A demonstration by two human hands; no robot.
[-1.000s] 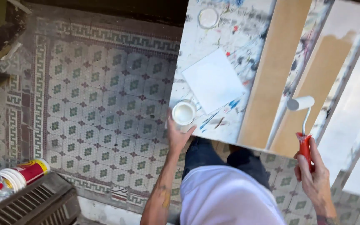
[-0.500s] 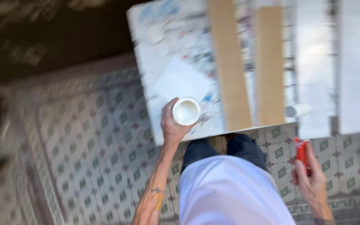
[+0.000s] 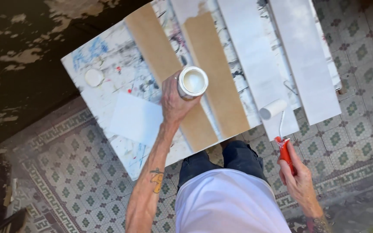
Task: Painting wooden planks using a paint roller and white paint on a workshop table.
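Head view, looking down: the left hand (image 3: 173,101) is wrapped around an open can of white paint (image 3: 192,82), held above the bare brown board (image 3: 214,73) on the paint-spattered table (image 3: 104,60). Right of that board lie two white-painted boards (image 3: 255,56). The right hand (image 3: 298,181) grips the red handle of a small paint roller (image 3: 273,108), whose white sleeve seems to rest on the nearer white board's end. Well left of the brown board sits a round lid (image 3: 93,77).

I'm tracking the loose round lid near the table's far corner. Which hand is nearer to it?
Left. The left hand, holding the open paint can, is a short way from the lid. The right hand, gripping the roller's red handle, is off the table's opposite side.
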